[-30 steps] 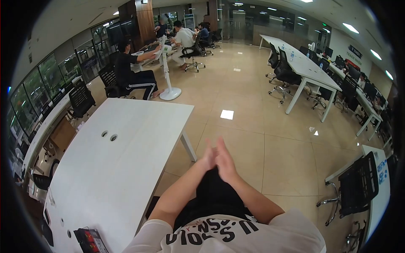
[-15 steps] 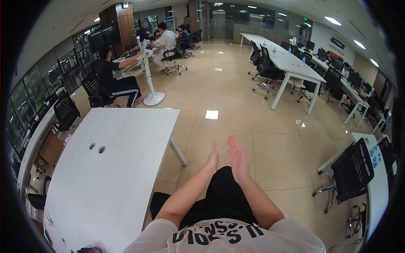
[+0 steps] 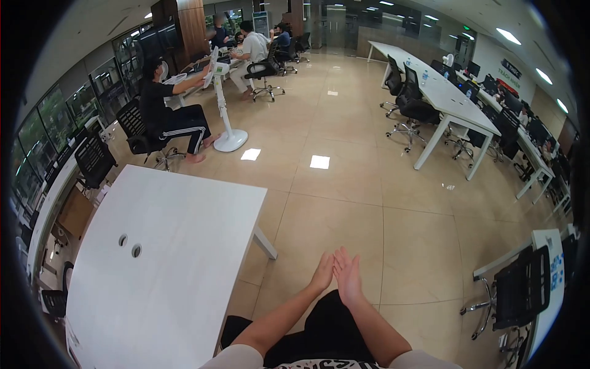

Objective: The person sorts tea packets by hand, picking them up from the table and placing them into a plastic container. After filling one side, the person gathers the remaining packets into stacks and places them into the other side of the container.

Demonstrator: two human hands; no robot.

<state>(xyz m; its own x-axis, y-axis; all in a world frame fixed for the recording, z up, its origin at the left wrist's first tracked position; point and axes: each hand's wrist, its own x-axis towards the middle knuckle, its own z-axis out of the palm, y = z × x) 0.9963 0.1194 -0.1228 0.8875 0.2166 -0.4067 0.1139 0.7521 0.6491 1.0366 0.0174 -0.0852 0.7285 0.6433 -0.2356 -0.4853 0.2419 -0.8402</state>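
Note:
Over my lap, in front of my black trousers [image 3: 335, 326], my two bare hands meet. My left hand [image 3: 322, 272] has its fingers stretched out and angled forward, its edge toward my view. Against it stands my right hand [image 3: 348, 278], also with straight fingers, palm turned inward. The fingers touch or nearly touch; exact contact is hard to tell. I see no object in either hand. Nearest to the left hand is the corner of a white table [image 3: 203, 203] with two round cable holes.
A seated person in black [image 3: 161, 98] holds the head of a white standing fan [image 3: 228, 111]. Farther back, a person in white [image 3: 253, 52] sits at a desk. On the right are a long white table [image 3: 448, 95] with bottles and a black office chair [image 3: 522, 289].
My hands have come together from a gap and sit lower in view. The whole scene has shifted down and slightly right as my head tilted up.

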